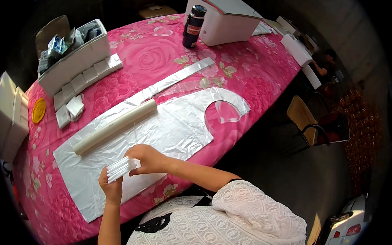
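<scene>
Between my two hands is a folded bundle of thin white plastic [120, 168], its pleated layers facing up. My left hand [110, 186] is closed round its left end. My right hand [146, 159] grips the right end, where a loose corner sticks out. Below them a large white plastic sheet [178, 112] lies flat, with a rounded cut-out at its right end. A pale, smooth tube [116, 126] rests diagonally across this sheet. Just beyond it a long folded white plastic strip [177, 81] lies along the sheet's far side.
A pink floral cloth [150, 55] covers the table. At the far left, folded white packets [83, 82] line a white foam box [75, 62] of packages; a yellow disc [39, 110] lies nearby. A dark thermos [194, 26] stands beside another foam box [223, 26]. A chair [303, 118] and person [328, 68] are right.
</scene>
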A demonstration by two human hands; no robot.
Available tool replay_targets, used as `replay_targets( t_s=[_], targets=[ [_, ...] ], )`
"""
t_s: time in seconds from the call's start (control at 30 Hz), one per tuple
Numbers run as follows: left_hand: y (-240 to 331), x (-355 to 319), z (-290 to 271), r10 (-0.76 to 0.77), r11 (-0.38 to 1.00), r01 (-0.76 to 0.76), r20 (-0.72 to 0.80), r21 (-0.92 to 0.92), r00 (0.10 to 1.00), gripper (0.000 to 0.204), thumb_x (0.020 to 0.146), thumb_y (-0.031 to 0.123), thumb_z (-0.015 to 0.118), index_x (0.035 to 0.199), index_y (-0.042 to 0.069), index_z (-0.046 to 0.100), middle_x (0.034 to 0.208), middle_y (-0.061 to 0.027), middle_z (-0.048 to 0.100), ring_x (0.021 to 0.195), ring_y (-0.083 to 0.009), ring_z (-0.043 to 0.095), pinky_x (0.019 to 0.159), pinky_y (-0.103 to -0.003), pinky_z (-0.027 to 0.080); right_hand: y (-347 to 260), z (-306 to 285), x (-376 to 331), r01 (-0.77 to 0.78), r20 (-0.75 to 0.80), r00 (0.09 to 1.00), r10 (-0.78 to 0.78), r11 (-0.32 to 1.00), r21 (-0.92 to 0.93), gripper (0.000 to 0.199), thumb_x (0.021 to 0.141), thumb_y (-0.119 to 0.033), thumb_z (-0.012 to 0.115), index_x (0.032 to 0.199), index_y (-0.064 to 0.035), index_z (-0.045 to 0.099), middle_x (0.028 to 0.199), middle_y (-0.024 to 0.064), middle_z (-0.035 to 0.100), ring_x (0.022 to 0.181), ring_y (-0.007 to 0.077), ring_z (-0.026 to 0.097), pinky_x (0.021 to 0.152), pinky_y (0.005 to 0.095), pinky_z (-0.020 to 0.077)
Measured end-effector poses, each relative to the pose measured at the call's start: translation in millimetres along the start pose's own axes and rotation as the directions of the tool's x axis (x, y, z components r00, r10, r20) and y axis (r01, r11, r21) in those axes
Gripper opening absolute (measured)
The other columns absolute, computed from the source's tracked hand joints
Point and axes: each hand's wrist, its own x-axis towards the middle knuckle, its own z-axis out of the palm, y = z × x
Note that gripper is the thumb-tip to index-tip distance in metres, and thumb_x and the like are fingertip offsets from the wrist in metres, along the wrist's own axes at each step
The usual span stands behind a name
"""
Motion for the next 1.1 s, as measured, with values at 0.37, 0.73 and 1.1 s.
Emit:
replay_targets(
  t_s=[0.37, 0.73, 1.1],
  targets=[
    [31.3, -6.9, -18.4, 0.264, 0.94, -0.277, 0.091, 0.199, 0.96, 0.019, 0.064, 0.001, 0.073, 0.078, 0.007, 0.062, 0.076, -0.0032, 0.061, 0.07, -0.0187, 0.054, 0.065, -0.028, 0.043, -67.9, -61.1, 33.2, -0.089, 0.267, 0.964, 0.017, 0.961, 0.261, 0.025, 0.073, -0.023, 0.071, 0.091, -0.0058, 0.067, 0.085, 0.0069, 0.065, 0.081, 0.0189, 0.06, 0.072, 0.0304, 0.0465],
    [26.8, 0.3, -22.6, 0.334, 0.884, -0.357, 0.127, 0.301, 0.934, 0.019, 0.062, -0.001, 0.072, 0.078, 0.006, 0.063, 0.075, -0.0032, 0.061, 0.071, -0.0188, 0.056, 0.065, -0.029, 0.044, -55.3, -57.7, 54.5, -0.232, 0.344, 0.929, 0.137, 0.94, 0.252, 0.019, 0.08, -0.009, 0.064, 0.098, -0.0034, 0.065, 0.087, 0.0073, 0.066, 0.079, 0.0136, 0.061, 0.072, 0.0263, 0.0482],
    [5.2, 15.2, -24.6, -0.18, 0.983, 0.175, -0.141, -0.047, 0.973, 0.02, 0.073, 0.006, 0.071, 0.092, 0.004, 0.065, 0.083, -0.0033, 0.064, 0.077, -0.0109, 0.059, 0.069, -0.025, 0.046, -19.3, 10.7, 43.6, -0.256, 0.182, 0.963, 0.201, 0.894, 0.367, 0.043, 0.08, -0.019, 0.066, 0.117, -0.0021, 0.05, 0.114, 0.0105, 0.055, 0.108, 0.0195, 0.05, 0.093, 0.0324, 0.0373]
  ],
)
